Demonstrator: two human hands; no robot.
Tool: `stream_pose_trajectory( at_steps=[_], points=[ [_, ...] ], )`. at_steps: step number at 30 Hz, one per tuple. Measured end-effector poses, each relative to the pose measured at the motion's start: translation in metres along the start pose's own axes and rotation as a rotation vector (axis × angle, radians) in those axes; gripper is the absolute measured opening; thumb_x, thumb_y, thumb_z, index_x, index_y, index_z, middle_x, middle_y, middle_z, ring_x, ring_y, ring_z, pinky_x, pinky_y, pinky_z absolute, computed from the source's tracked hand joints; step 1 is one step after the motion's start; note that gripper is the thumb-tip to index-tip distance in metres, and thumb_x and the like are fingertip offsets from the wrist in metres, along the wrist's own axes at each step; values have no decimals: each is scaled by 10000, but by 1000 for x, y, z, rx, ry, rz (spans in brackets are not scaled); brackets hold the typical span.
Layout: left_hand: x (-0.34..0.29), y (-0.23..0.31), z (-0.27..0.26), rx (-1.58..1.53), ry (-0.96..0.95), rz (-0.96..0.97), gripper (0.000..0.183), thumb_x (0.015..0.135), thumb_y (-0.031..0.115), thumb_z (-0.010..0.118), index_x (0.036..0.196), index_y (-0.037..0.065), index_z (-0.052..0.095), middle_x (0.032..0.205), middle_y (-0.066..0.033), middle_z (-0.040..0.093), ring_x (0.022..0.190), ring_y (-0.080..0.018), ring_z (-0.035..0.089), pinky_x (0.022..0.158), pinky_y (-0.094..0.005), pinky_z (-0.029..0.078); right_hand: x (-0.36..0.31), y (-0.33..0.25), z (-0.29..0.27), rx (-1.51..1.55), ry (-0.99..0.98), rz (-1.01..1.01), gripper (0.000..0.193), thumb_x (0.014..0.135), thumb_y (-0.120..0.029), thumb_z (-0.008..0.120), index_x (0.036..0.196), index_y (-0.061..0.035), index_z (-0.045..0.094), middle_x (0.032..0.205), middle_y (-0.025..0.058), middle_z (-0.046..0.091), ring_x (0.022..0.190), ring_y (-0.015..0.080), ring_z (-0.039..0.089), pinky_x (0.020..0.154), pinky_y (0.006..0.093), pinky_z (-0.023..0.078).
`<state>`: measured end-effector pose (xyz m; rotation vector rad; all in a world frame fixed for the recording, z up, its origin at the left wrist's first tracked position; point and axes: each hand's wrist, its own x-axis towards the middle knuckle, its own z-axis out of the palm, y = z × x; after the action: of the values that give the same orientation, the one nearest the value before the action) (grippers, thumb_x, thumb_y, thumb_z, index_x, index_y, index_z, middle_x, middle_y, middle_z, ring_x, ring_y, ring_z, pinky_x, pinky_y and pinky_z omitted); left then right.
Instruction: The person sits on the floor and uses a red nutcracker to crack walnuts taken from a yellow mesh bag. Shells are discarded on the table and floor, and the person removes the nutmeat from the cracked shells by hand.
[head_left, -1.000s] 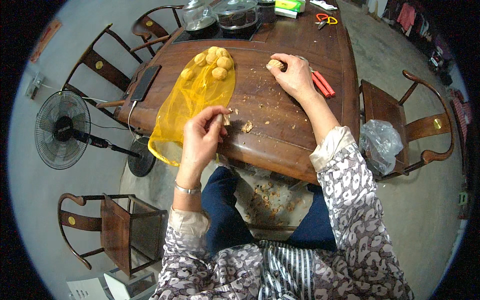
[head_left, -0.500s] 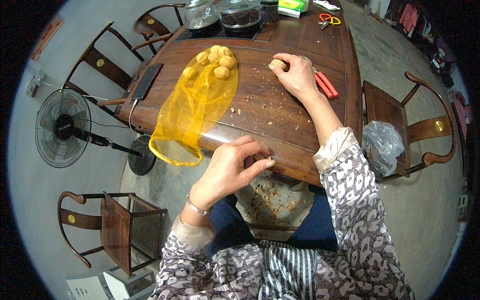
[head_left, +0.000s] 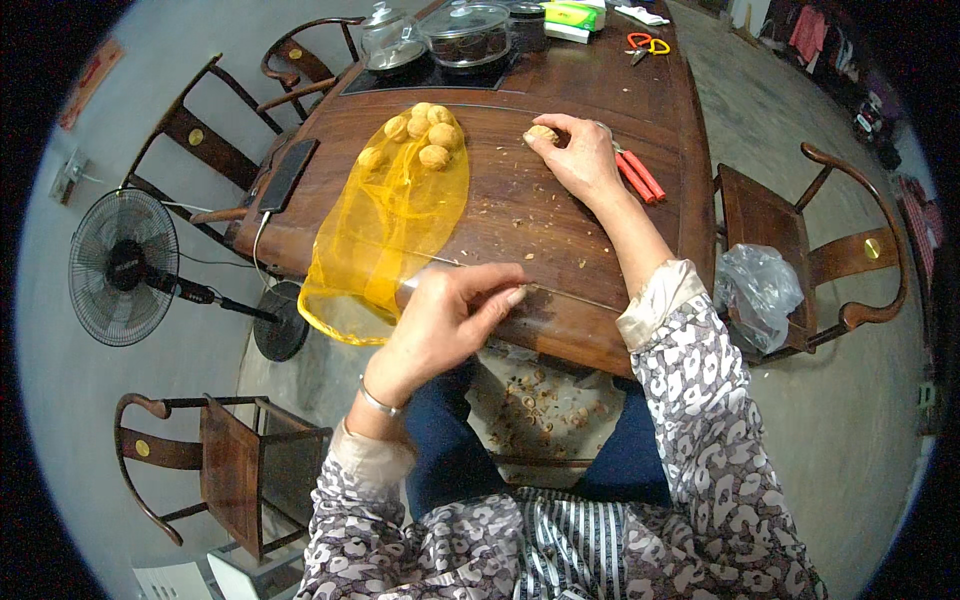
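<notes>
Pinched between the thumb and fingers of my right hand [head_left: 580,165] is a walnut [head_left: 541,134], low over the table's right half. Red-handled pliers [head_left: 640,177] lie just beyond that hand, their head partly hidden behind it. My left hand [head_left: 440,315] is above the table's front edge, thumb and fingertips brought together; whatever is in the pinch is too small to make out. To its left lies a yellow mesh bag [head_left: 385,225], with several whole walnuts [head_left: 434,156] at its far end. Small shell crumbs [head_left: 530,256] are scattered over the wood between the hands.
A phone [head_left: 290,172] on a cable lies at the table's left edge. Glass-lidded pots [head_left: 466,42] and red-and-yellow scissors [head_left: 646,46] are farther back. Shell pieces [head_left: 540,405] litter the floor between my knees. A chair with a clear plastic bag [head_left: 757,295] stands right; a fan [head_left: 124,265] left.
My left hand has shifted slightly left and its thumb and fingertips have closed together. The right hand keeps the walnut in about the same place; the whole view has shifted a little.
</notes>
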<state>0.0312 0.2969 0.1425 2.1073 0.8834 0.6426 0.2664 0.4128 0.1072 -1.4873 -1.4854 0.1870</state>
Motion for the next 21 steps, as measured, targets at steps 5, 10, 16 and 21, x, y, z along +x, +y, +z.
stream_pose_trajectory(
  at_steps=[5, 10, 16, 21],
  points=[
    [60, -10, -17, -279, 161, -75, 199, 900, 120, 619, 1046, -16, 635, 721, -6, 616, 565, -75, 559, 520, -217, 463, 5, -1, -3, 586, -202, 350, 332, 854, -360, 670, 975, -52, 695, 805, 36, 687, 678, 107, 625, 616, 243, 509],
    [140, -32, -25, 10, 320, 256, 386, 791, 75, 721, 1159, 49, 608, 920, -6, 622, 761, -65, 554, 642, -222, 472, 3, -19, -11, 802, -246, 491, 447, 887, -489, 590, 954, -55, 671, 796, 29, 660, 638, 99, 615, 543, 227, 505],
    [172, -51, -4, -133, 252, 328, 386, 774, 51, 718, 1145, 65, 612, 988, -43, 612, 791, -105, 565, 717, -246, 495, 7, -6, -14, 765, -206, 560, 522, 919, -520, 518, 1034, -20, 614, 825, 71, 660, 680, 141, 640, 589, 272, 533],
    [178, -64, -2, -453, 223, 195, 304, 825, 22, 679, 1121, 16, 611, 953, -28, 646, 784, -81, 595, 656, -215, 501, 7, -6, -20, 811, -321, 508, 435, 937, -433, 531, 1091, -35, 622, 930, 70, 671, 763, 147, 650, 640, 262, 541]
  ],
)
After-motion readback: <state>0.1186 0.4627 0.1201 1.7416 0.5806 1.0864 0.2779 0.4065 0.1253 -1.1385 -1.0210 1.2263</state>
